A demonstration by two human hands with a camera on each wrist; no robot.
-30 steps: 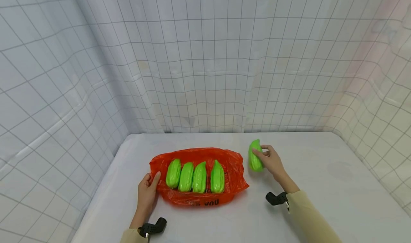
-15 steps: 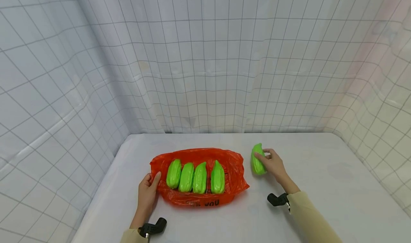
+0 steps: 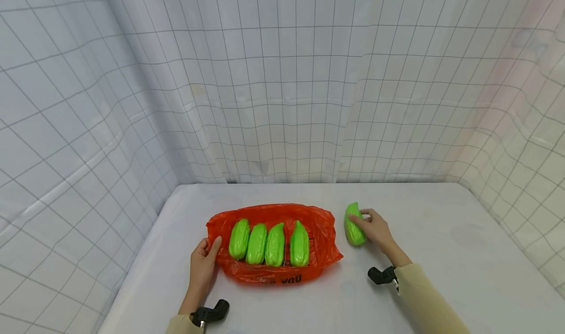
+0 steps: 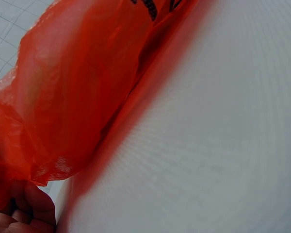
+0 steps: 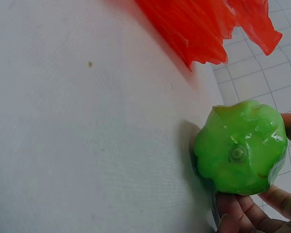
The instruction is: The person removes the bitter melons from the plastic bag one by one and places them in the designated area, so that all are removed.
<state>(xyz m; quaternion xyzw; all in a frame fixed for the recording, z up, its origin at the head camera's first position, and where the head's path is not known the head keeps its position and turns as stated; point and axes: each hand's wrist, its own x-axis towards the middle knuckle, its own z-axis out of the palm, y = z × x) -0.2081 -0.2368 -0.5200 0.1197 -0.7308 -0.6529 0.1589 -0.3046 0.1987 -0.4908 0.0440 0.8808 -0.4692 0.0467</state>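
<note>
A red plastic bag (image 3: pixel 324 231) lies spread open, with several glossy green ridged gourds (image 3: pixel 274 245) side by side in it. My left hand (image 3: pixel 203 265) grips the bag's left edge; in the left wrist view its curled fingers (image 4: pixel 39 204) meet the crumpled red plastic. To the right of the bag, my right hand (image 3: pixel 375 228) holds another green ridged gourd (image 3: pixel 354 228) between thumb and fingers, its pointed tip facing away. The right wrist view shows this gourd's (image 5: pixel 240 150) lobed blunt end with a small round nub, close to the tabletop.
Everything rests on a white-covered table (image 3: pixel 441 236). White sheeting with a dark grid (image 3: pixel 282 103) hangs behind the table and along both sides. Black wrist cameras (image 3: pixel 381 275) sit on both forearms. Dark lettering (image 3: pixel 291 279) shows on the bag's near side.
My right hand has moved a little toward me and slightly right with the gourd, bringing it lower. My left hand, the bag and the gourds in it have stayed put.
</note>
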